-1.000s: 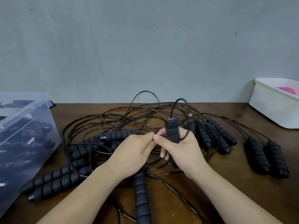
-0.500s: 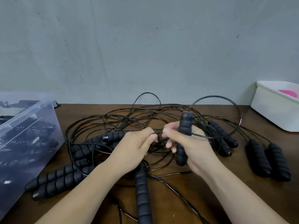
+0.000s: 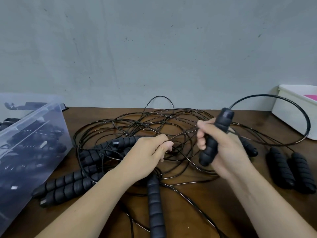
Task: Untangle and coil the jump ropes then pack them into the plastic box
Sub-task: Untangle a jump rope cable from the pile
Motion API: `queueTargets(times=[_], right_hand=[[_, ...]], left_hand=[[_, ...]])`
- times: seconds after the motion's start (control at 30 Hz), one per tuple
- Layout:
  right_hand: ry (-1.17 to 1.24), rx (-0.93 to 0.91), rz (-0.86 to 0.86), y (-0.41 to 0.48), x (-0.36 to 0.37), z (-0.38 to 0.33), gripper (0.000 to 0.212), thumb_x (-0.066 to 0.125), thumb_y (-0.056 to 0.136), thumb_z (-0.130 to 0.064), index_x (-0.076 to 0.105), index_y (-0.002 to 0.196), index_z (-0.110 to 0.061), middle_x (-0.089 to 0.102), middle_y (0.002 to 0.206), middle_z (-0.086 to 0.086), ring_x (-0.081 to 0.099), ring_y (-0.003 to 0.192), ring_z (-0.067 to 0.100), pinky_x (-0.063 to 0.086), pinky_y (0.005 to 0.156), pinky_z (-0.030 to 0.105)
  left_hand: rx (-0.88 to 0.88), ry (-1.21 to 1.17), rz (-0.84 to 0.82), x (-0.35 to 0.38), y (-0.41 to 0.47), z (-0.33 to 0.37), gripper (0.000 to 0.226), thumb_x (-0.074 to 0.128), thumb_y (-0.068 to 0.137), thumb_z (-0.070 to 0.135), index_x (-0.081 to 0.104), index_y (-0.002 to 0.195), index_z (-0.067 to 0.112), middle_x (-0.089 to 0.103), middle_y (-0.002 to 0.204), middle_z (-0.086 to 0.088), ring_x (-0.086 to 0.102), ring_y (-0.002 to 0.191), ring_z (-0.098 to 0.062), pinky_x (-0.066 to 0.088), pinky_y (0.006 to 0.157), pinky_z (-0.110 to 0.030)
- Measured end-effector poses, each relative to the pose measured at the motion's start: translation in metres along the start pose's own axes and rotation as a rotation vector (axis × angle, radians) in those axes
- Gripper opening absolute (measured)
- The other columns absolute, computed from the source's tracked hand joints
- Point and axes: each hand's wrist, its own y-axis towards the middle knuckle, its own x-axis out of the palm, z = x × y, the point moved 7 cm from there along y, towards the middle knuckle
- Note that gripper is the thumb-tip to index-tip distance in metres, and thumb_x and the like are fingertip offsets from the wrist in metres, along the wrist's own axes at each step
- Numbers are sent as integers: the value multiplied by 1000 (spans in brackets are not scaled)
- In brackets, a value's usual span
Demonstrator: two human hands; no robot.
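Note:
A tangle of thin black jump-rope cords [image 3: 137, 127] lies on the brown table [image 3: 240, 203], with several black ribbed foam handles around it. My right hand [image 3: 221, 146] grips one handle [image 3: 214, 140] upright above the tangle. From its top a cord loops out to the right [image 3: 307, 121]. My left hand [image 3: 147, 155] pinches a cord [image 3: 181, 133] that runs taut toward my right hand. Another handle [image 3: 155, 208] lies between my forearms. The clear plastic box [image 3: 34, 121] with coiled ropes inside stands at the left.
Two handles [image 3: 289, 169] lie side by side at the right. A pair [image 3: 68, 186] rests beside the box, more [image 3: 106, 148] behind my left hand. A white tub [image 3: 295, 109] with something pink stands at the back right. A grey wall rises behind the table.
My right hand has moved right and up with the handle, pulling its cord into a wide loop on the right. My left hand stays on the tangle, the pinched cord now stretched taut.

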Motion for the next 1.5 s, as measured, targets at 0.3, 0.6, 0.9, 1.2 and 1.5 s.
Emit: queueTargets(times=[0.3,0.6,0.9,1.2,1.5], right_hand=[[-316,-29,-98,-6,16,25,27,85,84,-13,77,108,-6,74,85,22,63,64,25,50,55,31],[-432,-44,-132,-8,20,33,6,78,95,-8,78,96,-3,75,79,16,65,61,23,52,56,30],[119,28,-102,-1,8,2,8,73,89,-15,68,92,-10,63,80,12,50,60,19,42,52,26],[-449,-31,-114,-6,18,32,23,87,86,-12,76,105,-5,74,77,16,65,64,23,54,58,31],[-281,34,-211,-15,32,29,9,80,86,-9,75,87,-3,75,85,23,66,66,26,51,55,29]], left_hand=[[58,20,20,-4,-2,4,23,47,111,36,55,90,42,61,71,8,63,77,-13,51,73,-33],[97,44,-13,3,-2,11,21,57,106,26,58,94,43,65,84,18,65,87,-5,50,75,-23],[61,60,44,-1,3,0,23,50,111,34,68,98,28,64,84,13,65,91,-9,51,85,-31],[133,117,40,6,-3,18,17,44,102,24,57,95,33,55,86,18,57,84,-6,50,75,-31],[36,69,-3,17,3,-5,14,59,100,16,65,96,28,66,92,12,63,90,-7,53,81,-36]])
